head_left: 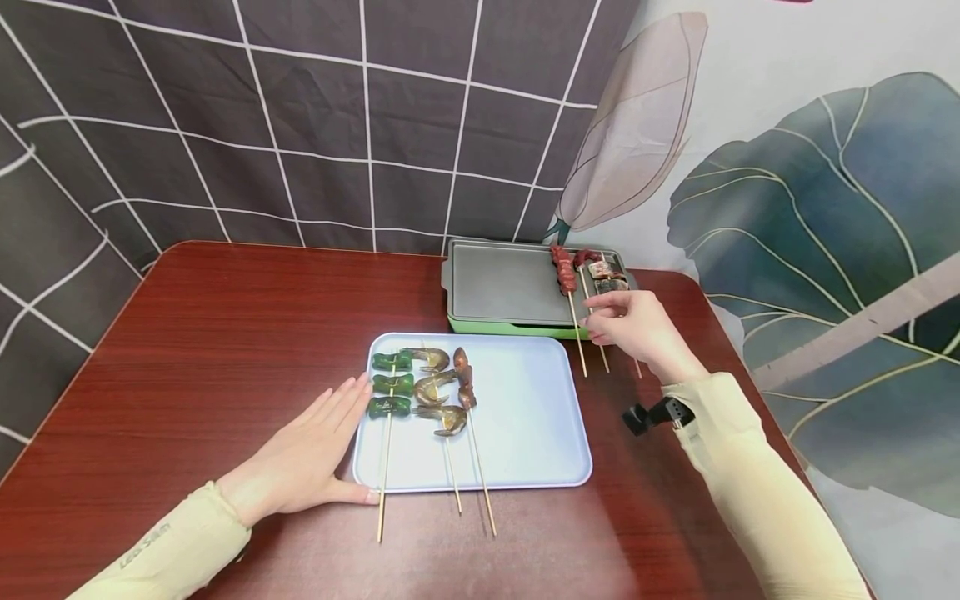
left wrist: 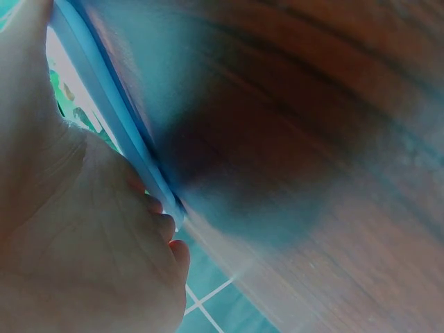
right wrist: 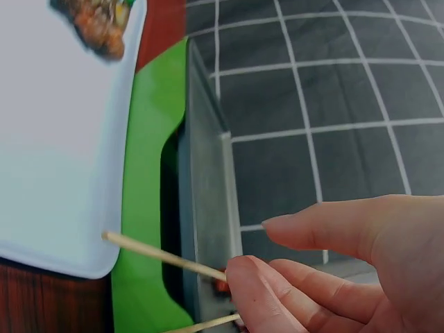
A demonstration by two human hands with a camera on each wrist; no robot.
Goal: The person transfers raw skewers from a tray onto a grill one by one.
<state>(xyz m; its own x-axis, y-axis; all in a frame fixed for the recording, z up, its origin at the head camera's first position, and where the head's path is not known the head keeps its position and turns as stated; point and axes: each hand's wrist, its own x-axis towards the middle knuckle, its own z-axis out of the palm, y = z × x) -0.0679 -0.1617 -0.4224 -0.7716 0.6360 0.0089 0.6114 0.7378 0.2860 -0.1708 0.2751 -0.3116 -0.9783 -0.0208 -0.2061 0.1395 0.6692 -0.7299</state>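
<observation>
My left hand lies along the left edge of a pale blue tray, fingers straight and thumb at the near corner. The left wrist view shows its palm beside the tray rim. On the tray are a skewer of green pieces, one of curved greyish-brown pieces and one of brown pieces. My right hand hovers at the sticks on the grill's right side, thumb and index finger apart in the right wrist view. Nearest are a red meat skewer, a dark red one and one with pale and dark pieces.
The grill, a grey plate on a green base, stands behind the tray at the table's back right. Stick ends jut over its front edge. A dark gridded cloth hangs behind the reddish-brown table.
</observation>
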